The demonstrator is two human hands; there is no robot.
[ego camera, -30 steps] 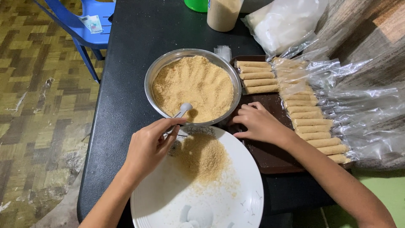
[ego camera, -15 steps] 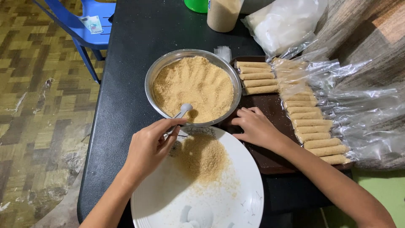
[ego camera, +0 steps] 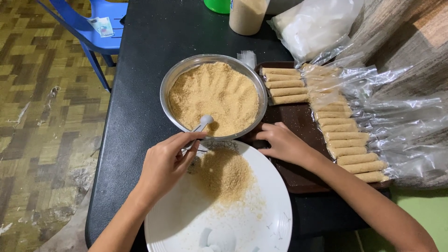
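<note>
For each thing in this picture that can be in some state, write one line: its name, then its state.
Metal bowl: nearly full of brown crumbs.
White plate: holds a crumb pile.
White spoon: held, bowl end over the crumbs.
Left hand: gripping the spoon.
Right hand: resting on the brown tray.
Wrapped rolls: lined up in clear sleeves.
Jar: filled with crumbs.

The bowl (ego camera: 166,93) at centre frame was polished metal with a dull shine, filled with dry, grainy tan crumbs (ego camera: 214,95). The spoon (ego camera: 201,125) in it looked like smooth white plastic. Below, the plate (ego camera: 275,205) was glossy white. The table (ego camera: 140,70) had a dark, slightly pebbled matt top. At right, clear crinkled plastic sleeves (ego camera: 396,116) gleamed.
</note>
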